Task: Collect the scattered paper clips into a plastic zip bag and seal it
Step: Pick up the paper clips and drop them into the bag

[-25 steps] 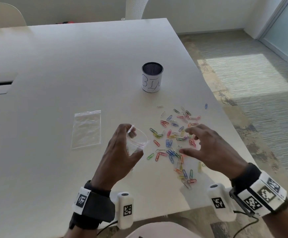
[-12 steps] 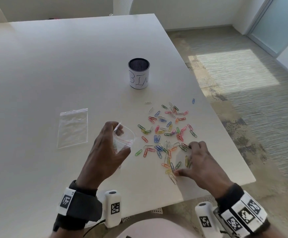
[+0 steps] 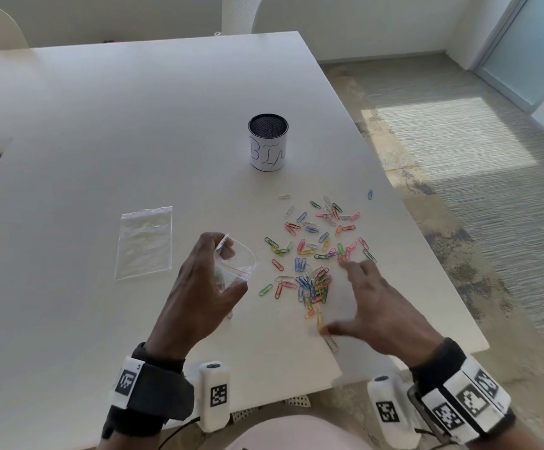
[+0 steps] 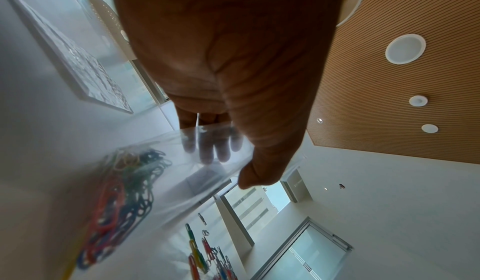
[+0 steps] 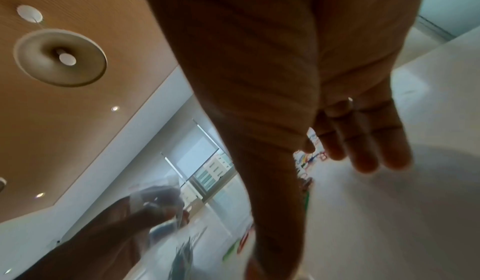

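My left hand grips a clear zip bag with its mouth held open toward the right; in the left wrist view the bag holds a bunch of coloured clips. Several coloured paper clips lie scattered on the white table, just right of the bag. My right hand hovers blurred over the near right part of the pile, fingers spread and straight, holding nothing that I can see. The right wrist view shows the same straight fingers above the table.
A second, flat zip bag lies to the left of my left hand. A dark mesh cup with a paper label reading BIN stands behind the clips. The table's right edge runs close to the clips, carpet beyond.
My right hand has lifted off the clips it was bunching and opened, fingers now spread over the pile. The clips near it sit gathered tighter. The left hand holds the bag as before.
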{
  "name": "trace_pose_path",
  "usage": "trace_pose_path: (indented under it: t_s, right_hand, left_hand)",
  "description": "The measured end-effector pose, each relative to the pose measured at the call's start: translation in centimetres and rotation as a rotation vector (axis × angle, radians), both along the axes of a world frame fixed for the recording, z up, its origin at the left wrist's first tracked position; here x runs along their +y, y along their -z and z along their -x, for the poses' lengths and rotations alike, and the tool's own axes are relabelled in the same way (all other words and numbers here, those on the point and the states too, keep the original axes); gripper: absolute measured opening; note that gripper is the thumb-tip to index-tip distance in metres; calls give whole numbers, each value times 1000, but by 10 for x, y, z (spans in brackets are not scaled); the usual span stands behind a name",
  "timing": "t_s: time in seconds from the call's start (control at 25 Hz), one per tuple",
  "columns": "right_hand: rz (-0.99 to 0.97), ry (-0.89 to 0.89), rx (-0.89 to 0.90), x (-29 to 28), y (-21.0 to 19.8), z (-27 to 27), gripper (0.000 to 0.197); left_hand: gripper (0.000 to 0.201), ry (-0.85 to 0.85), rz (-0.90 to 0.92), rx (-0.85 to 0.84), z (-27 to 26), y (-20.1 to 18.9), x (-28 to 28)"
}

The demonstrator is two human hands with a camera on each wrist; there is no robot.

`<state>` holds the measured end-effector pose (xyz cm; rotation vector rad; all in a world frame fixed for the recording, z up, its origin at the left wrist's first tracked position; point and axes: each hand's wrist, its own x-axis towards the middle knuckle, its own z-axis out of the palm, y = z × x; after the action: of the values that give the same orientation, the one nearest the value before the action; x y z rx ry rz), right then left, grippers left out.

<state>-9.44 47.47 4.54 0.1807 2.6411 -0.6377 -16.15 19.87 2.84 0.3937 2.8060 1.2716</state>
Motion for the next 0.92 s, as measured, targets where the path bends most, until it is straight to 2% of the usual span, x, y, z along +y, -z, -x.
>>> trace_pose_path:
  t_s: [0.08, 0.16, 0.28, 0.44, 0.56, 0.64, 0.72, 0.84, 0.92]
  right_hand:
    - [-53, -23, -95, -3, 4, -10, 132]
    - [-11, 26, -67, -6, 11, -9, 129]
    - [103, 139, 50, -10, 20, 6, 104]
    - [104, 100, 194, -18, 27, 25, 70]
    - [44, 6, 237, -24, 29, 30, 79]
    - [-49, -90, 225, -31, 31, 30, 78]
    - [-114, -156, 230, -39, 33, 28, 65]
    - [-103, -215, 325, -47, 43, 31, 32]
    - [-128, -239, 370, -48, 46, 36, 21]
  left_hand:
    - [54, 1, -6, -4, -1, -1, 0]
    - [54, 7, -9, -6, -1, -1, 0]
    - [55, 15, -5, -8, -1, 0, 1]
    - [55, 16, -11, -16, 0, 0, 3]
    - [53, 25, -20, -21, 0, -1, 4]
    - [53, 30, -21, -25, 1, -1, 5]
    - [52, 29, -19, -26, 2, -1, 6]
    - [51, 39, -10, -18, 3, -1, 7]
    - [51, 49, 0, -16, 4, -1, 9]
